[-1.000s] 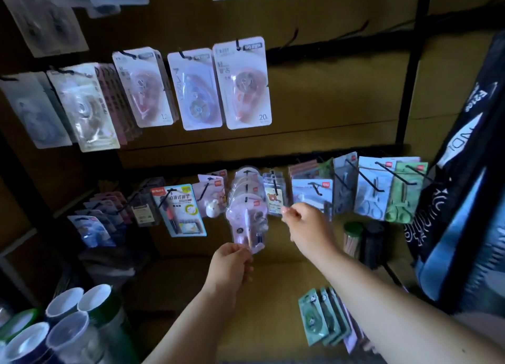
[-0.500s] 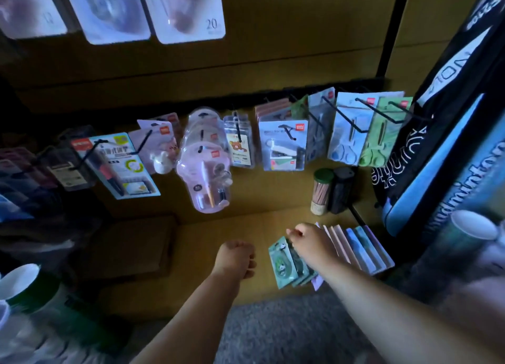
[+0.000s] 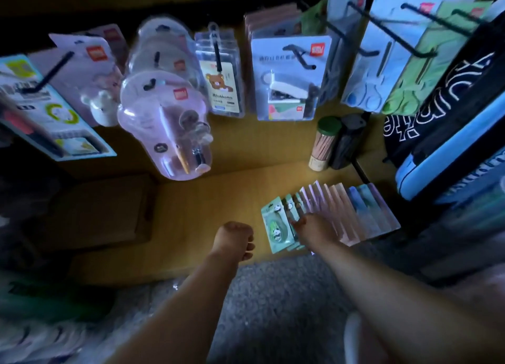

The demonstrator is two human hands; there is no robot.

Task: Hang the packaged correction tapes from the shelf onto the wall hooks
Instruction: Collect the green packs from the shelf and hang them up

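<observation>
- A clear hanging card holder, upper centre, shows a brown bear and the word "Rilakkuma".
- Green panda-printed correction tape packs front a fanned row of pink and blue packs on the yellow wooden shelf, lower centre-right.
- The right hand rests on that row; its fingers' grip cannot be told.
- The left hand, just left, has its fingers curled under, holding nothing.
</observation>
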